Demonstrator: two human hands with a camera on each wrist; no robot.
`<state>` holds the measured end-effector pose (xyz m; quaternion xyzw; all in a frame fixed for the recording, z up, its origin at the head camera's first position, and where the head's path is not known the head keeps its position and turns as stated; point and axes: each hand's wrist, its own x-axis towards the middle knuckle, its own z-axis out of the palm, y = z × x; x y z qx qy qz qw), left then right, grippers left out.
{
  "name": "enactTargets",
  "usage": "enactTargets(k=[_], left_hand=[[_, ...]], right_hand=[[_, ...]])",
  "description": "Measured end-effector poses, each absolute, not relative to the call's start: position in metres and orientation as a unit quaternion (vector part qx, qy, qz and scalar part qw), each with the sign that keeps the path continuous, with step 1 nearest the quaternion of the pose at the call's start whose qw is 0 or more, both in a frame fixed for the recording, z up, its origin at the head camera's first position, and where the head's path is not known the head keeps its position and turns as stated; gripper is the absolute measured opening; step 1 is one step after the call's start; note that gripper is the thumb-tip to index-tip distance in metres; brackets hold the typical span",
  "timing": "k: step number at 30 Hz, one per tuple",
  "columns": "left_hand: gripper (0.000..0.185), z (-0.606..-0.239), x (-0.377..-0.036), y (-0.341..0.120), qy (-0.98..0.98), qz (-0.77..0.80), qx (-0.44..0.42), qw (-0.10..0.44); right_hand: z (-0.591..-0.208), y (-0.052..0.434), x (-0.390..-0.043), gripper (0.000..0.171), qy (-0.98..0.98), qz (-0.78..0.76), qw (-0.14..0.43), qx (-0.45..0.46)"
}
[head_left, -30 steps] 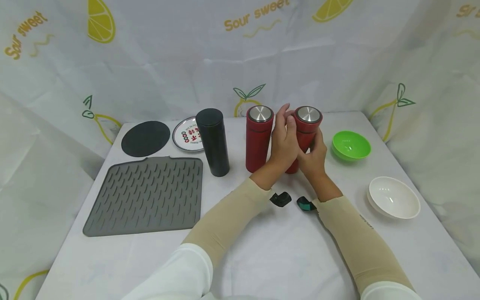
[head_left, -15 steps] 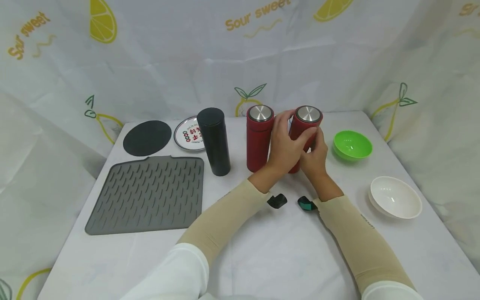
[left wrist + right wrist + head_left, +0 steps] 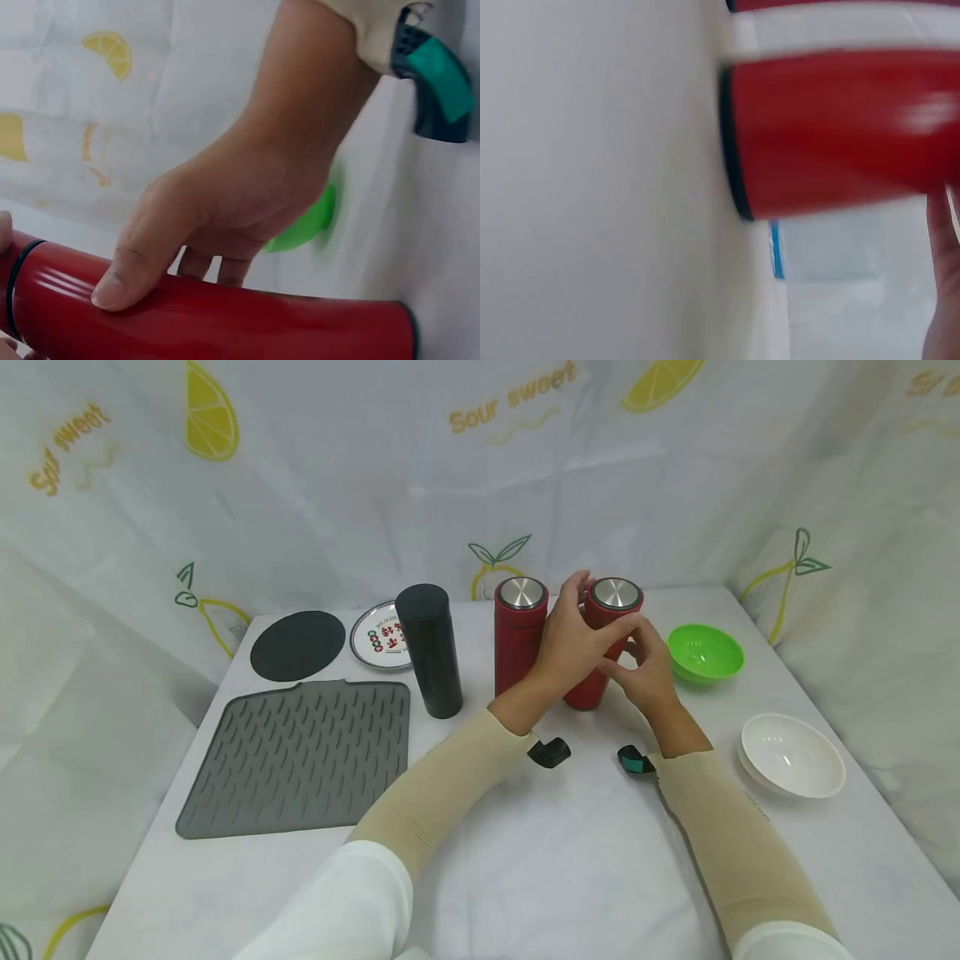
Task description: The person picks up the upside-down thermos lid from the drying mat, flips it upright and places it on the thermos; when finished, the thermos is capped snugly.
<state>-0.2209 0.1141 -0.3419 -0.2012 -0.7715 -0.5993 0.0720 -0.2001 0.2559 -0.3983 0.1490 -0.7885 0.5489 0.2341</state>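
Two red thermoses with shiny steel tops stand side by side in the head view. My left hand holds the upper part of the right-hand red thermos, its thumb across the front near the top. Lower on the same bottle, my right hand grips the body. The left wrist view shows the right thumb laid over the red side and fingers behind it, with left fingertips at the left edge by the black ring. Just left of my left hand is the other red thermos. The gripped bottle's dark base appears in the right wrist view.
A black thermos stands to the left, partly covering a round printed tray. A black disc and grey ridged mat lie further left. To the right are a green bowl and white bowl.
My left hand has shifted its hold around the top of the right-hand red thermos, its thumb now across the front. My right wrist has swung a little to the right.
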Motion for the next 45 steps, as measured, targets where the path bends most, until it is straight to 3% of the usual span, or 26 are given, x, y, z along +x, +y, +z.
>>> enactTargets(k=[6, 12, 20, 26, 33, 36, 41, 45], left_hand=[[0.07, -0.353, -0.215, 0.116, -0.754, -0.612, -0.207, 0.116], [0.064, -0.363, -0.22, 0.118, -0.742, -0.6, -0.267, 0.138], [0.09, -0.359, -0.226, 0.124, -0.738, -0.613, -0.239, 0.149], [0.074, -0.367, -0.226, 0.117, -0.707, -0.644, -0.267, 0.116], [0.09, -0.363, -0.224, 0.124, -0.743, -0.615, -0.236, 0.119], [0.081, -0.363, -0.224, 0.126, -0.748, -0.617, -0.212, 0.127], [0.069, -0.367, -0.228, 0.122, -0.723, -0.636, -0.251, 0.096], [0.082, -0.364, -0.228, 0.123, -0.734, -0.624, -0.247, 0.103]], right_hand=[[-0.413, 0.278, -0.213, 0.064, -0.803, 0.559, 0.171, 0.117], [-0.424, 0.28, -0.221, 0.063, -0.794, 0.572, 0.175, 0.111], [-0.426, 0.278, -0.221, 0.066, -0.794, 0.571, 0.174, 0.117], [-0.427, 0.276, -0.221, 0.061, -0.786, 0.581, 0.177, 0.12], [-0.43, 0.278, -0.223, 0.058, -0.779, 0.586, 0.189, 0.121], [-0.431, 0.278, -0.224, 0.06, -0.779, 0.585, 0.186, 0.125], [-0.431, 0.278, -0.225, 0.06, -0.782, 0.583, 0.18, 0.123], [-0.431, 0.278, -0.226, 0.06, -0.793, 0.574, 0.177, 0.108]])
